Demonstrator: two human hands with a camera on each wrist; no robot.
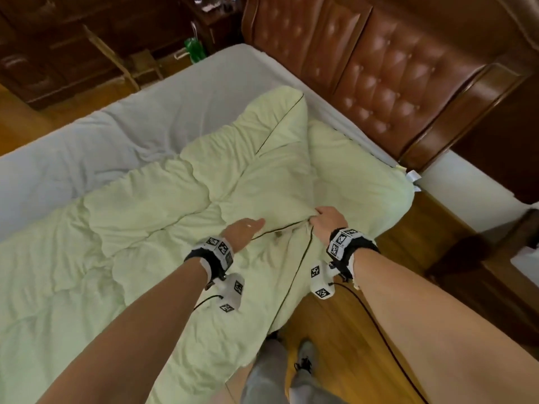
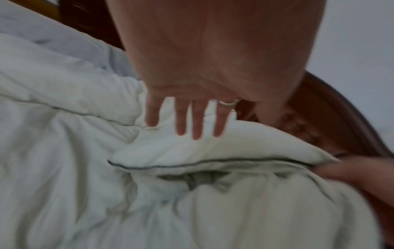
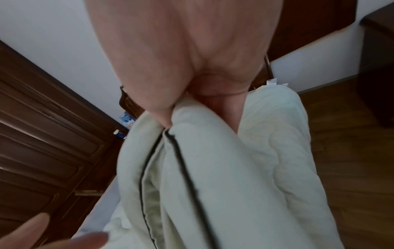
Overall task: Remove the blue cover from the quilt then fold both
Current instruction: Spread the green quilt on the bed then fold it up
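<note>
Both bare forearms reach in from the near edge of the head view, each wrist wearing a black strap with white marker-printed blocks. Right hand [image 1: 328, 221]: fingers and thumb curled, pinching a bunched fold of the pale green padded quilt [image 1: 163, 217] right at its dark piped edge [image 1: 294, 275]. The right wrist view confirms it, with fabric gathered between thumb and fingers [image 3: 157, 111] and piping running down from the grip. Left hand [image 1: 245, 230]: fingers straight and slightly spread, palm down, holding nothing. In the left wrist view the fingertips [image 2: 197, 129] sit over a puffed fold of quilt; contact cannot be confirmed, as the frame is blurred. A pale ring shows on one finger.

Quilt: soft, thick, stitched into puffy panels, heavily creased. It lies across the bed on the grey-blue fabric [image 1: 96, 141], which is smooth, wrinkled in places and spread flat beneath and beyond the quilt. One quilt corner is folded over toward the tufted reddish-brown leather headboard [image 1: 379, 68]; the near edge hangs off the bed side above the wooden floor [image 1: 329, 322].

Arm pose: both extended forward and down, hands close together but apart, the right slightly farther forward than the left.
</note>
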